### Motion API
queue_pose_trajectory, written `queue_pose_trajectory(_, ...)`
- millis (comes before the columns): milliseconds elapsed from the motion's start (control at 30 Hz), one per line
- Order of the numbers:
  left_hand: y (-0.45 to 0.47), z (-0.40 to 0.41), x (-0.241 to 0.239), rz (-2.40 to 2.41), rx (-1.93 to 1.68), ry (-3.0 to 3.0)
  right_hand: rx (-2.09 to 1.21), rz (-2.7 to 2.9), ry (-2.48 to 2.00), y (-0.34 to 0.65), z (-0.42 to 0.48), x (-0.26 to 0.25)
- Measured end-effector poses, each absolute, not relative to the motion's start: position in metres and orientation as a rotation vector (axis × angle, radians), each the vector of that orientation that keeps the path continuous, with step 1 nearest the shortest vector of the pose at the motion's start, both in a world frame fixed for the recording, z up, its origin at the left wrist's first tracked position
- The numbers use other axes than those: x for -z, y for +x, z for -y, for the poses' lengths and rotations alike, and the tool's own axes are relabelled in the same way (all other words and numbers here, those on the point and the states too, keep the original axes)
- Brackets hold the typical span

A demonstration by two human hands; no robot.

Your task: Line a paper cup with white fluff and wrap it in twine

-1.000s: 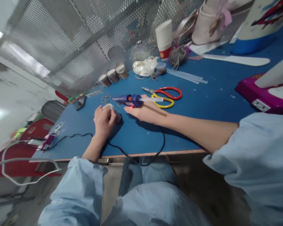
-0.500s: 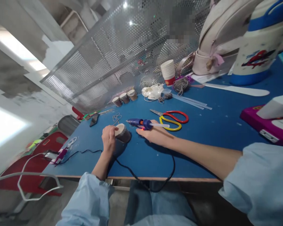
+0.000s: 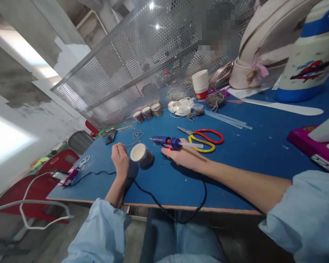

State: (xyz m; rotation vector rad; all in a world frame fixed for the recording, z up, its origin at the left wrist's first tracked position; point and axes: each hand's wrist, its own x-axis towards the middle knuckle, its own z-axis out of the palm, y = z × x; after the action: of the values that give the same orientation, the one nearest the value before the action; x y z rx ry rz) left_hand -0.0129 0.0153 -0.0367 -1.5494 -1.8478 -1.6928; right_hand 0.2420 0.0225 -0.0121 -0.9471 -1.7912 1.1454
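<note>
My right hand (image 3: 185,155) grips a blue hot glue gun (image 3: 164,142), its nozzle pointing left and a clear glue stick jutting from its back. A red light glows on the gun. A paper cup (image 3: 146,157) wrapped in grey yarn leans on the table between my hands, its pale open mouth tipped toward the left. My left hand (image 3: 120,160) is closed just left of the cup, apart from it. A thin strand of grey yarn (image 3: 137,136) runs to its fingertips, which are partly hidden.
Scissors (image 3: 203,138) with red and yellow handles lie beyond my right hand. Several glue sticks (image 3: 227,119), a yarn ball (image 3: 216,99), stacked paper cups (image 3: 200,86) and three wrapped cups (image 3: 147,112) stand farther back. A black cord (image 3: 153,201) loops over the front edge.
My left hand has let go of the cup and moved left, with a yarn strand now at its fingers. The cup's mouth is uncovered. The glue gun stays in my right hand.
</note>
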Motion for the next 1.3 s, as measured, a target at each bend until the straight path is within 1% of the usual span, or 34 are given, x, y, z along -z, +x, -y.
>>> queue_pose_trajectory(200, -0.022, -0.025, 0.037, 1.909, 1.761, -1.507, -1.137, 1.78, -0.931, 0.24, -0.027, 0.018)
queue_pose_trajectory(333, -0.031, -0.034, 0.039, 1.955, 1.887, -1.51, -1.136, 1.759, -0.931, 0.242, -0.031, 0.018)
queue_pose_trajectory(633, -0.038, -0.048, 0.042, 1.987, 2.475, -1.516, -1.153, 1.714, -0.971, 0.24, -0.031, 0.02)
queue_pose_trajectory(833, -0.032, -0.041, 0.036, 1.918, 2.751, -1.585, -1.16, 1.725, -0.993, 0.242, -0.033, 0.02)
queue_pose_trajectory(1067, -0.028, -0.037, 0.029, 1.89, 2.904, -1.63, -1.154, 1.731, -0.977, 0.241, -0.037, 0.029)
queue_pose_trajectory(1300, -0.031, -0.04, 0.033, 1.811, 2.95, -1.538, -1.172, 1.73, -0.985, 0.241, -0.036, 0.029)
